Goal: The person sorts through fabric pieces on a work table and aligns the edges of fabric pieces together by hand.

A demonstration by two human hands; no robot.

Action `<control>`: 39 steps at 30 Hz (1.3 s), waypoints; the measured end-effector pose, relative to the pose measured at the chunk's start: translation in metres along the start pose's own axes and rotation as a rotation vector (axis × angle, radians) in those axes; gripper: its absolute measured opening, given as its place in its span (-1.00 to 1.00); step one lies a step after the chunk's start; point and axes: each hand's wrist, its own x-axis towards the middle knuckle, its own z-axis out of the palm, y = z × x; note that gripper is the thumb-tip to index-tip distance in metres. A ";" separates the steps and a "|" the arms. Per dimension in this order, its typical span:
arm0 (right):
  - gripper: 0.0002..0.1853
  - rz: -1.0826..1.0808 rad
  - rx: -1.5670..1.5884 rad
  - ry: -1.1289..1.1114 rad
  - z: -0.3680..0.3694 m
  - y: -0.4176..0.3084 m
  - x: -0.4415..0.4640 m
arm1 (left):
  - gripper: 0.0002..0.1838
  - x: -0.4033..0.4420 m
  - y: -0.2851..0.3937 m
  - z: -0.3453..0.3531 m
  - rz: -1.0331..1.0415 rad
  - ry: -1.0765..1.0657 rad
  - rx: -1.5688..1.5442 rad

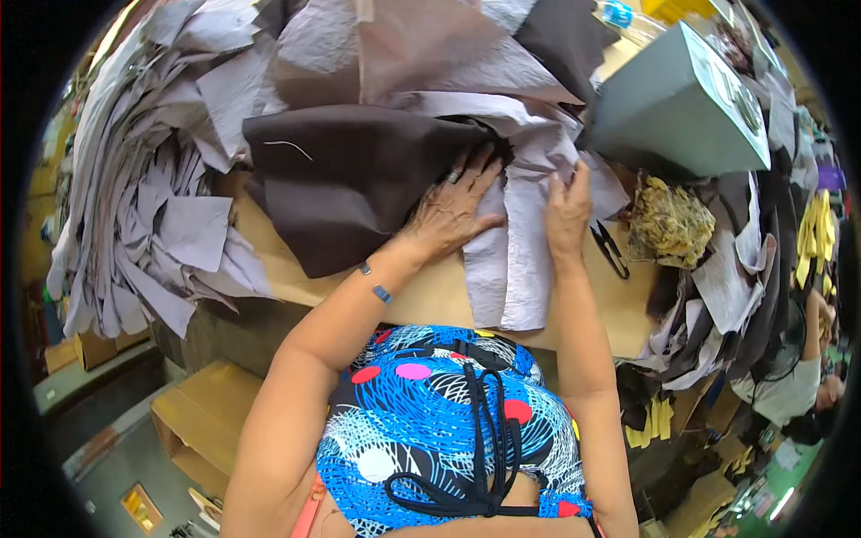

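Note:
A dark brown fabric piece [359,170] lies in front of me on the table, a loose white thread on it. Beside it a pale greyish-lilac fabric piece [529,260] hangs toward the table's front edge, with a fold or seam running down it. My left hand [453,211] lies flat with fingers spread, across the dark fabric and the edge of the pale one. At the right side of the pale fabric, my right hand [569,211] pinches it between thumb and fingers. Small black thread snips [610,251] rest just right of that hand.
A tall heap of fabric pieces [152,179] fills the left side. To the right are a grey metal box [677,108], a yellowish tangled clump [671,222] and more hanging fabric [717,287]. A cardboard box [206,417] stands below left. Another person [798,386] is at far right.

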 end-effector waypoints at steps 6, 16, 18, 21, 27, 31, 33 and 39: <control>-0.35 0.086 -0.233 -0.236 -0.019 -0.021 -0.038 | -0.14 0.010 -0.030 -0.003 0.122 0.048 -0.099; -0.43 -0.063 -0.223 -0.274 -0.015 -0.017 -0.045 | -0.62 -0.022 0.006 0.010 0.450 0.262 0.012; -0.43 0.008 -0.021 -0.233 -0.026 -0.014 -0.031 | -0.58 -0.025 0.006 0.017 0.374 0.181 -0.129; -0.40 0.131 0.039 -0.207 -0.038 -0.013 -0.021 | -0.55 -0.032 0.009 0.018 0.211 0.096 -0.205; -0.28 0.079 -0.330 -0.366 -0.056 -0.022 -0.059 | -0.39 -0.036 0.020 0.019 0.369 -0.002 0.017; -0.26 -0.082 -0.424 -0.257 -0.065 -0.003 -0.060 | -0.40 -0.038 0.020 0.025 0.358 -0.027 0.094; -0.27 -0.036 -0.373 -0.250 -0.069 -0.001 -0.059 | -0.44 -0.038 0.019 0.024 0.351 -0.036 0.066; -0.30 -0.294 -0.452 -0.129 -0.067 0.014 -0.083 | -0.51 -0.043 0.020 0.025 0.325 -0.016 0.017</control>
